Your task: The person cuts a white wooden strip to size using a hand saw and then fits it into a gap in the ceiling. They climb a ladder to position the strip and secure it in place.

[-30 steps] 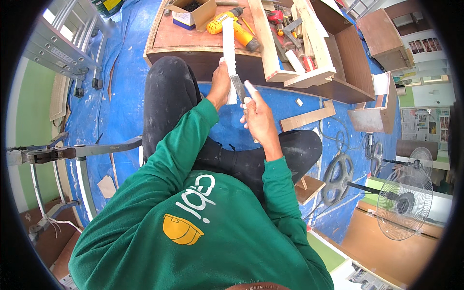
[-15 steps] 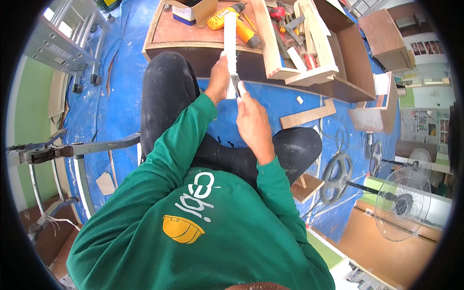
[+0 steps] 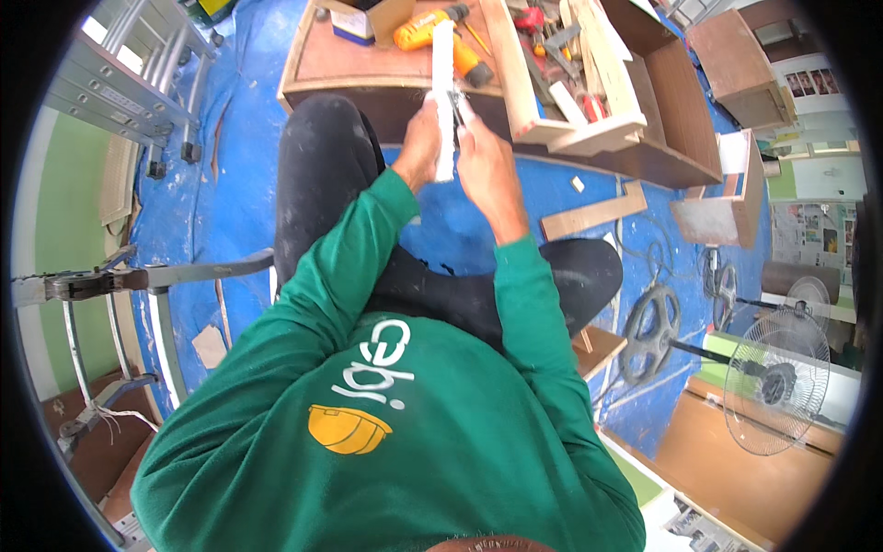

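Note:
My left hand [image 3: 420, 143] is closed round the lower part of a long, narrow white strip [image 3: 443, 64] with a ragged right edge. The strip stands away from me, in front of my crossed legs. At its right edge my right hand [image 3: 487, 170] grips a slim tool [image 3: 455, 99] with a dark metal blade, thumb stretched along it. Whether this is a knife or a scraper cannot be made out. Behind the strip, a yellow cordless drill [image 3: 419, 33] lies on a reddish-brown board [image 3: 336, 60].
An open wooden box [image 3: 510, 83] full of hand tools stands beside the drill. A small carton [image 3: 377, 20] sits at the far left of the board. A wood offcut [image 3: 593, 213] lies on the blue sheet [image 3: 239, 184]. Ladders [image 3: 120, 92] flank the left; a fan [image 3: 777, 382] stands right.
My right hand with the tool has moved away from me along the strip's edge. My left hand still holds the strip, which has shifted slightly. The whole view has moved a little.

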Motion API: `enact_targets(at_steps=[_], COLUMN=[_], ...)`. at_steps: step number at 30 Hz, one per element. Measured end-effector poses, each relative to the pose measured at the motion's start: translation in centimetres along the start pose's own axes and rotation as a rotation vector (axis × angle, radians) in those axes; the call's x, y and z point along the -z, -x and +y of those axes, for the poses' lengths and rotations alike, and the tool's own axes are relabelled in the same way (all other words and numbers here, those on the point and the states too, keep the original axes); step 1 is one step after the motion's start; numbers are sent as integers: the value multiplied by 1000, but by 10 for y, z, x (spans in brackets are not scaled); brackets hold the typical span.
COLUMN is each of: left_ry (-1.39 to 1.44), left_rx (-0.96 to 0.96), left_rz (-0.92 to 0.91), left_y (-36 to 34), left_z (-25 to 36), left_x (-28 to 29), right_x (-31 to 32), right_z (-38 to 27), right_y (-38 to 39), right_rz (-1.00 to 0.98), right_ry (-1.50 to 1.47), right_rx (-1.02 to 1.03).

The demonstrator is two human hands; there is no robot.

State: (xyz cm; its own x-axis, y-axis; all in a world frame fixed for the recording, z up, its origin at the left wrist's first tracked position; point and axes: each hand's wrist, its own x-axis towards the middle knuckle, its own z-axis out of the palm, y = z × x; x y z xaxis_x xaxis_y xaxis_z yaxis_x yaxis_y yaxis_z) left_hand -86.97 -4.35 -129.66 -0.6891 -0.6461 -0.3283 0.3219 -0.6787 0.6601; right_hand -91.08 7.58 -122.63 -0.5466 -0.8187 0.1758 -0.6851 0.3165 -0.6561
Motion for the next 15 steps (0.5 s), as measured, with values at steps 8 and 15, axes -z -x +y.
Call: enact_targets(at_steps=[8, 15], left_ry=[42, -36], left_rx=[-3, -24], left_rz=[-96, -39], left_y=[-9, -19], left_z=[-2, -16], left_x=[17, 23], right_x=[-7, -1], right_z=[0, -6], right_y=[20, 42], right_rz=[36, 24], right_ry=[41, 18], right_rx=[35, 0])
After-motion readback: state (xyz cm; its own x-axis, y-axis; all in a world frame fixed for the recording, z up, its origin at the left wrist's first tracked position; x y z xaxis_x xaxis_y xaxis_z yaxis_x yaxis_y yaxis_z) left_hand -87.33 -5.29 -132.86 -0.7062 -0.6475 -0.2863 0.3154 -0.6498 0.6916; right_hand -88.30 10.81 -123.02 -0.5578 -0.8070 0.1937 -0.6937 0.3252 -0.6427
